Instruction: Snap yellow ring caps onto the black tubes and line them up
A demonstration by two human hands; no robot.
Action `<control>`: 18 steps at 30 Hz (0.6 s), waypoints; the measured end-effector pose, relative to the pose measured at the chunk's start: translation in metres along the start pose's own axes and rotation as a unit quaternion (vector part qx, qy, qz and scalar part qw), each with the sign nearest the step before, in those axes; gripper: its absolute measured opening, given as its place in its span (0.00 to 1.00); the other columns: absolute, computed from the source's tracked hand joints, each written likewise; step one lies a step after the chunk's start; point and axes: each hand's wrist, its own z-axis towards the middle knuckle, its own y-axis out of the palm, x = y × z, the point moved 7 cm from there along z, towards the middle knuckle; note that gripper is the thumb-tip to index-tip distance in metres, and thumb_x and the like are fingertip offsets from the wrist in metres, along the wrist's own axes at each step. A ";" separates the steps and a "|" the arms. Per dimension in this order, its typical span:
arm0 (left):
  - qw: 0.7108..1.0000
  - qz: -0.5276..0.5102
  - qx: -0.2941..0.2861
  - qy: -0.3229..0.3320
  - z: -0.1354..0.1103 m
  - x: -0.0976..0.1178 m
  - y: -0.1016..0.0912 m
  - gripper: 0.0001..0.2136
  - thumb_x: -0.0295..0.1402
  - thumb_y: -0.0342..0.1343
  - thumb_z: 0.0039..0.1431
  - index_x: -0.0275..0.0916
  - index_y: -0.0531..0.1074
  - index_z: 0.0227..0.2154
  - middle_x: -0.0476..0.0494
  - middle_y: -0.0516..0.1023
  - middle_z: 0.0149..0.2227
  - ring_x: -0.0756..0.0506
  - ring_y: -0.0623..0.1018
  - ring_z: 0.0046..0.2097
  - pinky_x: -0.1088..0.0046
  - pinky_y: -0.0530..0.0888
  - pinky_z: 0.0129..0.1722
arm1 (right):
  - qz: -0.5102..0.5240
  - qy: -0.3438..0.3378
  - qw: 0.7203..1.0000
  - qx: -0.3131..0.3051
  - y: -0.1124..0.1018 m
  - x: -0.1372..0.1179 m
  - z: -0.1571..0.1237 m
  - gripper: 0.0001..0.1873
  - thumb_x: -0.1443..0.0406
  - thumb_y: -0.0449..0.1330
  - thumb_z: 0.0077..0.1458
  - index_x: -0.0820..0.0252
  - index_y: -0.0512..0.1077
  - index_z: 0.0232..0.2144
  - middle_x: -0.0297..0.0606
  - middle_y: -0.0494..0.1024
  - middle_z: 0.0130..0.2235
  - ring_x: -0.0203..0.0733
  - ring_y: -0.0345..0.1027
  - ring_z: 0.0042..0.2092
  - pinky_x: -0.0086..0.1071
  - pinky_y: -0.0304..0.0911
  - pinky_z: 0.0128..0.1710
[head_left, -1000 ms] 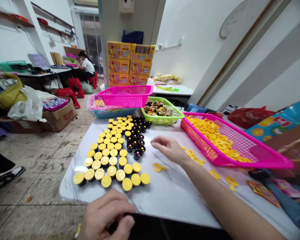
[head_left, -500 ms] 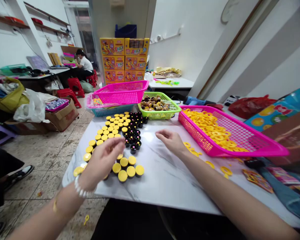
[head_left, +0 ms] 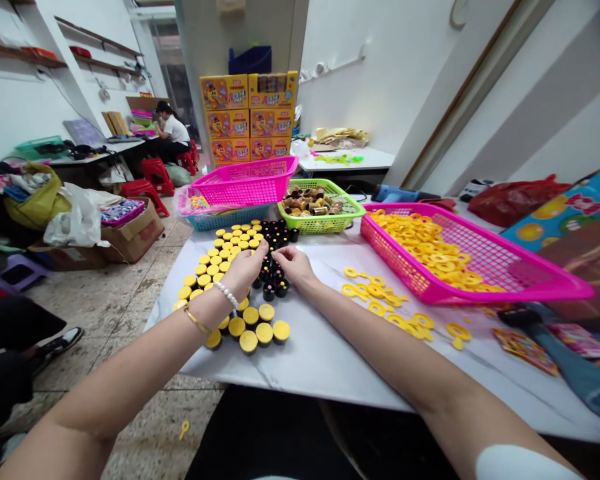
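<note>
Both my hands meet over a cluster of small black cups [head_left: 276, 288] on the white marble table [head_left: 330, 357]. My left hand [head_left: 244, 268], with a pearl bracelet and a gold bangle at the wrist, is pinched shut at the cluster's left edge, beside rows of yellow-capped cups [head_left: 230, 252]. My right hand [head_left: 291, 264] is curled, its fingertips down on the black cups. What either hand holds is hidden. Loose yellow rings [head_left: 375, 293] lie to the right of my right forearm.
A pink basket [head_left: 395, 267] of yellow rings stands at the right. Behind the cups are a green basket [head_left: 325, 225], a pink basket [head_left: 245, 190] and a blue one [head_left: 225, 219]. Yellow boxes [head_left: 250, 117] are stacked beyond. A person [head_left: 173, 133] sits far left.
My left hand has risen from the table's near edge and moved forward to the black cups. My right hand has shifted left to meet it. A loose ring near it is gone from the table.
</note>
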 end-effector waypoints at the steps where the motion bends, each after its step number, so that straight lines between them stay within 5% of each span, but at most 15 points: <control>1: 1.000 0.002 -0.001 -0.001 0.001 0.000 0.001 0.26 0.61 0.60 0.46 0.39 0.69 0.25 0.46 0.72 0.26 0.43 0.72 0.38 0.68 0.66 0.39 | -0.003 -0.003 1.000 -0.001 0.001 -0.001 -0.001 0.15 0.54 0.61 0.49 0.61 0.75 0.31 0.36 0.79 0.31 0.38 0.70 0.33 0.31 0.65 0.35; 11: 0.997 0.073 -0.006 -0.019 0.002 0.000 0.006 0.27 0.60 0.60 0.45 0.37 0.72 0.30 0.40 0.77 0.31 0.39 0.74 0.43 0.67 0.67 0.41 | -0.009 -0.032 0.999 -0.027 0.008 -0.010 -0.009 0.16 0.53 0.62 0.50 0.60 0.76 0.33 0.35 0.80 0.35 0.38 0.71 0.37 0.31 0.65 0.40; 18: 0.991 0.121 -0.028 -0.052 0.006 0.010 0.009 0.28 0.59 0.59 0.48 0.37 0.73 0.40 0.35 0.78 0.47 0.37 0.72 0.52 0.66 0.68 0.45 | 0.006 -0.037 0.998 -0.049 0.008 -0.014 -0.009 0.18 0.52 0.60 0.52 0.60 0.76 0.34 0.35 0.81 0.34 0.39 0.72 0.36 0.31 0.65 0.39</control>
